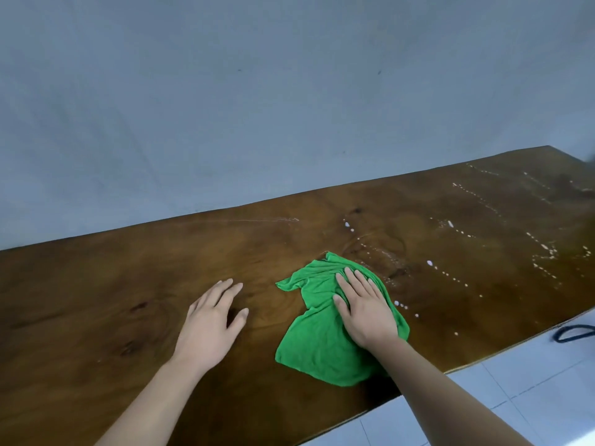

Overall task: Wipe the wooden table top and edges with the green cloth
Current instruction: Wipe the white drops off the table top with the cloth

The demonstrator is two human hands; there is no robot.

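Rumpled green cloth (318,346) lies on droplet-streaked brown wooden table (112,291)

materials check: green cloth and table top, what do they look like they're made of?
Green cloth: a soft, thin textile, probably microfibre or cotton knit. It bunches into fine folds under the right hand and looks matte.

Table top: wood or wood veneer, dark brown stain, with swirling grain and knots visible. A slight sheen suggests varnish. The white droplets sitting on the surface hint that it is sealed.

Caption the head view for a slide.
Right hand presses crumpled green cloth on brown wooden table beside white droplets; left hand open alongside.
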